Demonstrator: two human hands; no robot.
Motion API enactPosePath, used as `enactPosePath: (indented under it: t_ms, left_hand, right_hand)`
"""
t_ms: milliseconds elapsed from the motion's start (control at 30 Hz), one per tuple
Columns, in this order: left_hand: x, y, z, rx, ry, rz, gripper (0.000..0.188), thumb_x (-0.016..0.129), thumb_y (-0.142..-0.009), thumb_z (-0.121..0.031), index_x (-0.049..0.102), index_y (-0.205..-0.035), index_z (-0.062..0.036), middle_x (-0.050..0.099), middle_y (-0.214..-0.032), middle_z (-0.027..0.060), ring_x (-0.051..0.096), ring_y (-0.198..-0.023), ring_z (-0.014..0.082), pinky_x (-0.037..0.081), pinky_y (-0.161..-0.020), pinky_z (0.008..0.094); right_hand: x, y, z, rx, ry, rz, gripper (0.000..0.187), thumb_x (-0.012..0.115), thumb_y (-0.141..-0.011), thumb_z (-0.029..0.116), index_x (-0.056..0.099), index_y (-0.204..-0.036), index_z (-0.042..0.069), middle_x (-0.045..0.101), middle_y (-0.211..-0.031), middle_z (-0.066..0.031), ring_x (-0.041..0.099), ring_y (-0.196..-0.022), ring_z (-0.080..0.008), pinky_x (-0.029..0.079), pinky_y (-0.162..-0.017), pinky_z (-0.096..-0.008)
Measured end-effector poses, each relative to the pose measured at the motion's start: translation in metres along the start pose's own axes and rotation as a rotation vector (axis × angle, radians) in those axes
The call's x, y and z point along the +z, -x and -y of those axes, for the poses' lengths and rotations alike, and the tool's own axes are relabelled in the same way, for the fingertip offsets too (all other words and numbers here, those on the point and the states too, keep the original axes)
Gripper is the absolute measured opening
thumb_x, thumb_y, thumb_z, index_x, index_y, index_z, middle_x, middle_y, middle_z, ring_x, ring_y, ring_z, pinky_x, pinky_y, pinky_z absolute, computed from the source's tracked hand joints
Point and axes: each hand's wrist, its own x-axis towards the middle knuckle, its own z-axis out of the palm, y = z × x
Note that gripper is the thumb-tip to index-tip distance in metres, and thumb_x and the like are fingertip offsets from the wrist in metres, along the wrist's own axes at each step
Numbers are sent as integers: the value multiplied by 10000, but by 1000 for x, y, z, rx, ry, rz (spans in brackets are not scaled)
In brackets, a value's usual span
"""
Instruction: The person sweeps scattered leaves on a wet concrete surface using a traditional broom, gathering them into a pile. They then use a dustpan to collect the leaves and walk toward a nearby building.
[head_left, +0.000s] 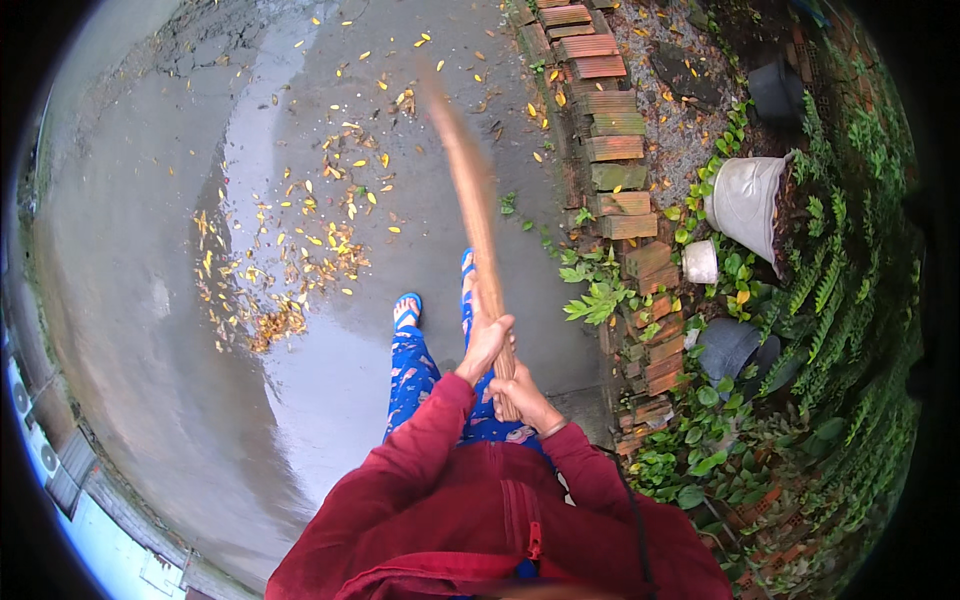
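Note:
Both of my hands grip a long brown stick broom [482, 235], seemingly a bundle of thin ribs that narrows and curves toward its far end. That far end is blurred and points up and slightly left over the pavement. Higher on the bundle, my left hand [487, 345] is wrapped round it. Just below, close to the near end, my right hand [523, 397] closes on it too. Yellow and brown fallen leaves [335, 255] lie scattered left of the broom on wet concrete, with a denser brown clump [275, 325] nearer to me.
A brick border [617, 150] runs along the right side. Beyond it stand a large pale pot [748, 205], a small white pot [700, 262], a grey pot [728, 350] and a dark container [775, 92] among ferns. My sandalled foot [407, 310] is on wet concrete [130, 230].

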Motion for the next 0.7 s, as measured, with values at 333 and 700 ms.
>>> enactPosePath:
  t_ms: [333, 700]
  left_hand:
    - [32, -114, -43, 41, 25, 65, 888, 546, -717, 23, 79, -1433, -219, 501, -680, 74, 480, -453, 163, 432, -381, 304]
    - [64, -128, -70, -100, 0, 303, 902, 539, -748, 5, 14, -1442, -232, 519, -707, 71, 493, -473, 158, 437, -402, 305]
  right_hand:
    - [-37, -69, 79, -54, -87, 168, 61, 540, -782, 89, 491, -763, 58, 496, -600, -21, 491, -436, -141, 438, -382, -288]
    - [-32, -83, 104, -126, -133, -146, 130, 525, -773, 82, 493, -894, 47, 488, -616, -35, 502, -445, -163, 450, -390, -297]
